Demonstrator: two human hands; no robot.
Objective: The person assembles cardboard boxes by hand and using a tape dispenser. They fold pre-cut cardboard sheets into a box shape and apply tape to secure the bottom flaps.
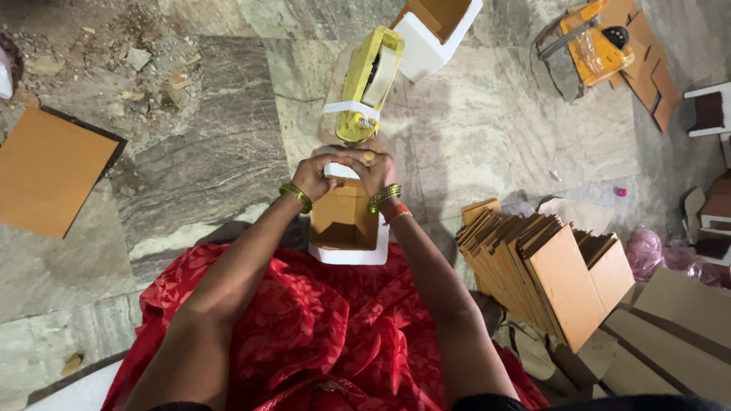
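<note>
A small cardboard box [346, 224], white outside and brown inside, rests open on my lap over red patterned cloth [304, 327]. My left hand [314, 176] and my right hand [375, 169] meet at the box's far edge, fingers pressed together on it. Both wrists wear green-gold bangles. Just beyond my fingers stands a yellow tape dispenser [365, 82] with a roll of clear tape. It touches or nearly touches my fingertips, and I cannot tell which hand grips it.
A stack of flat brown cardboard blanks [544, 266] leans at my right. Another open white box [435, 29] lies ahead on the stone floor. A second yellow dispenser [595, 44] sits far right. A flat cardboard sheet [47, 171] lies at left, with rubble behind it.
</note>
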